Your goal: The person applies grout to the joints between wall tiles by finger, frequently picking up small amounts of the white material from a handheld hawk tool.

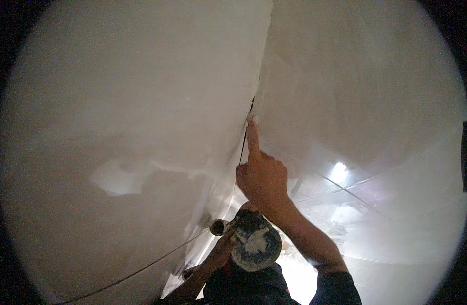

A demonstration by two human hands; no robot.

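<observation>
My right hand (263, 178) reaches up to the corner where two pale wall surfaces meet. Its index finger is stretched out, and the other fingers are curled with no object visible in them. White paste coats the fingertip, which touches the corner beside a narrow dark gap (244, 140). Lower down, my left hand (230, 243) holds a round dark bowl (274, 244) with white paste (256, 243) in it and smeared on its rim. Most of the left fingers are hidden by the bowl.
A short round pipe end (218, 227) shows just left of the bowl. From there a thin cord (147, 266) runs to the lower left. On the right, dark lines cross on a pale surface (342, 188) near a bright light (339, 172). A lighter patch (121, 178) marks the left wall.
</observation>
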